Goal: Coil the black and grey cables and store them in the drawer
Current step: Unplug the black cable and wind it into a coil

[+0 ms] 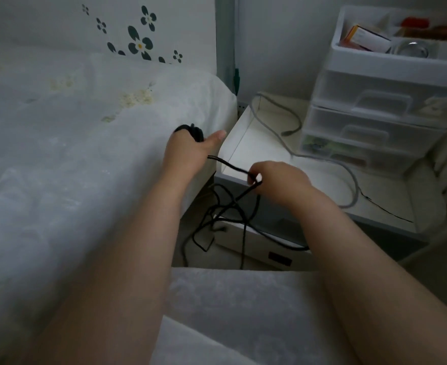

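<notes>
Bedside: two cables (229,167), two hands (188,151).

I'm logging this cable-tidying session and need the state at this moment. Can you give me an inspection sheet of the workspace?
Surface: white nightstand top, beside a bed with a pale cover.
Job's things: black cable, partly coiled; grey cable, uncoiled; open white drawer low down.
Clutter: clear plastic drawer organiser on the nightstand, its top tray holding small boxes.
Grippers: left hand grips the black coil; right hand pinches the black strand stretched between the hands.
Cables: black slack hangs tangled over the open drawer; grey cable snakes across the nightstand top, untouched.
Surroundings: white wall, flower-patterned fabric behind the bed.
</notes>
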The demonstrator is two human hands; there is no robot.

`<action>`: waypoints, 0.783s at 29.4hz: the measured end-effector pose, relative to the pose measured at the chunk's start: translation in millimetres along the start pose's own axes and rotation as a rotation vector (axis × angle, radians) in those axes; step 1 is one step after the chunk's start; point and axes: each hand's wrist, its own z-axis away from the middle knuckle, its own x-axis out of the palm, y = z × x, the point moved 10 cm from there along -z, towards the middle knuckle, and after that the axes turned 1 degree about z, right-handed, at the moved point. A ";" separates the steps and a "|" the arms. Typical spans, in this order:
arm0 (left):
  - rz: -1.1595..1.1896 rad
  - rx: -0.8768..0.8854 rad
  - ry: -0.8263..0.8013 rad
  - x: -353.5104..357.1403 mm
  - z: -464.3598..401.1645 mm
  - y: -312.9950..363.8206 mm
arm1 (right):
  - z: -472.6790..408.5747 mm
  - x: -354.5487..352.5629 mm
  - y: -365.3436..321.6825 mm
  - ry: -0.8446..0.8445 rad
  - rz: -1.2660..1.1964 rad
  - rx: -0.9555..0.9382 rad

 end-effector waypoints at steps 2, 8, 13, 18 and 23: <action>0.024 -0.047 -0.248 20.3 7.0 -2.8 | 0.8 -27.2 10.4 0.237 0.027 0.091; -0.178 0.000 -0.769 62.3 40.7 -2.6 | 0.3 -43.8 33.9 0.527 -0.251 0.182; -0.048 -0.048 -0.406 25.9 13.7 -5.1 | -3.3 8.4 10.5 -0.167 -0.899 -0.063; 0.216 -0.010 -0.044 -8.0 -3.6 -3.1 | 0.1 -6.4 14.8 -0.051 -0.930 0.002; -0.166 0.201 -0.209 20.8 12.1 22.5 | -9.7 -14.9 14.0 0.195 -0.469 0.021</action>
